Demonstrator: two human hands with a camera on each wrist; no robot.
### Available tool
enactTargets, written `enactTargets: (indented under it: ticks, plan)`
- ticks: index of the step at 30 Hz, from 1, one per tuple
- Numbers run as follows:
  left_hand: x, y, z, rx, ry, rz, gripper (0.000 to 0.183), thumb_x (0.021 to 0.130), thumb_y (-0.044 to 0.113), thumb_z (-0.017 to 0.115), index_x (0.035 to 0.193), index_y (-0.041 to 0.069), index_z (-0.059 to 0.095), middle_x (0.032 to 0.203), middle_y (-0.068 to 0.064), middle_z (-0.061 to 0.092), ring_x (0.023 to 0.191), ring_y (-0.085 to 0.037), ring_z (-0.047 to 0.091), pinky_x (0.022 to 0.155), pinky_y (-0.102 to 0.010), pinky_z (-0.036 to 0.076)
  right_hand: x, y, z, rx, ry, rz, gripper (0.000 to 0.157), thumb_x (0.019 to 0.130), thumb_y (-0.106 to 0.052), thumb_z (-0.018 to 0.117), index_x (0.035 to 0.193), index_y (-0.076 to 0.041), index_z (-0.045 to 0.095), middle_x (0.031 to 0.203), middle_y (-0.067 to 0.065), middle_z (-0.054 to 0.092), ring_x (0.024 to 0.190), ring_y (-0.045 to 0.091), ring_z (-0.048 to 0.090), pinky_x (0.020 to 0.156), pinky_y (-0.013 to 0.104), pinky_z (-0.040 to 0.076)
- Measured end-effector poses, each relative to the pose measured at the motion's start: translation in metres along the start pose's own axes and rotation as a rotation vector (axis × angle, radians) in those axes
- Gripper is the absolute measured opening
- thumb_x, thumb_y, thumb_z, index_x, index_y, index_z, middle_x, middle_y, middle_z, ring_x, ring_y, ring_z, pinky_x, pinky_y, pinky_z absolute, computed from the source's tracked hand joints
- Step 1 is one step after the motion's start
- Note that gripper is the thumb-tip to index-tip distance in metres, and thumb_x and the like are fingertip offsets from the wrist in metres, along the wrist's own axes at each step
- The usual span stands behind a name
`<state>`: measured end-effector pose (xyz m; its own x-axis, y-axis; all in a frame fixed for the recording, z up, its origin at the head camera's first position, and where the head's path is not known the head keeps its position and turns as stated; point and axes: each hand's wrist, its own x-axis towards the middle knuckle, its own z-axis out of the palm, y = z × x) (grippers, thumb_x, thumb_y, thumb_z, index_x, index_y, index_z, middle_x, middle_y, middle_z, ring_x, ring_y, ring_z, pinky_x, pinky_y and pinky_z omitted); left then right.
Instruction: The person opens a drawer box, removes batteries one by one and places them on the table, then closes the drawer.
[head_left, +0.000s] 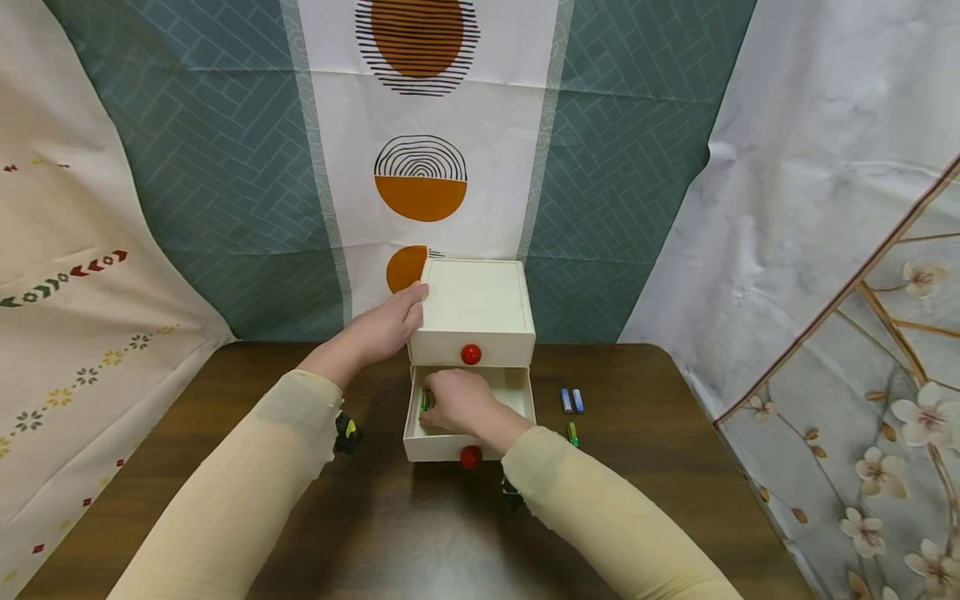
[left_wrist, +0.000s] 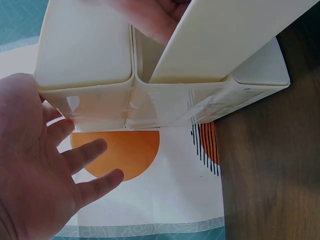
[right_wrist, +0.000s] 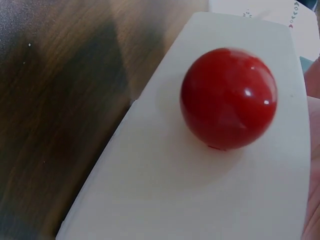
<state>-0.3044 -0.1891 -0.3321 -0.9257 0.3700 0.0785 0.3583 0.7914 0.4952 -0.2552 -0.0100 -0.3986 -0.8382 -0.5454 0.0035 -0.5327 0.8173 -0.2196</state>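
A small cream drawer unit [head_left: 476, 296] stands on the table, its lower drawer [head_left: 442, 448] pulled out. My left hand [head_left: 384, 323] rests against the unit's upper left side; in the left wrist view its fingers [left_wrist: 92, 155] are spread and extended. My right hand [head_left: 463, 404] reaches down into the lower drawer, fingers bent beside green batteries [head_left: 425, 401] at its left side. The fingertips are hidden, so I cannot tell whether they pinch a battery. The drawer's red knob [right_wrist: 229, 99] fills much of the right wrist view.
Two blue-and-white batteries [head_left: 566, 401] and green batteries [head_left: 573, 433] lie on the brown table [head_left: 637, 467] to the right of the unit. The upper drawer [head_left: 435, 347], with its own red knob [head_left: 471, 354], is closed. Patterned cloth [head_left: 615, 167] hangs behind the table.
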Motion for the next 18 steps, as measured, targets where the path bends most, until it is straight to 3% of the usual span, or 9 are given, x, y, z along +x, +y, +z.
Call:
enactTargets:
  ticks: [18]
  plan:
    - [0.001, -0.001, 0.003, 0.003, 0.002, -0.024, 0.064, 0.119, 0.032, 0.024, 0.177, 0.005, 0.019, 0.184, -0.015, 0.014, 0.169, -0.033, 0.018, 0.135, -0.052, 0.017, -0.021, 0.007, -0.011, 0.122, 0.016, -0.046, 0.03, 0.096, -0.026, 0.085, 0.122, -0.012, 0.076, 0.07, -0.013, 0.062, 0.073, 0.008, 0.059, 0.07, 0.028, 0.048]
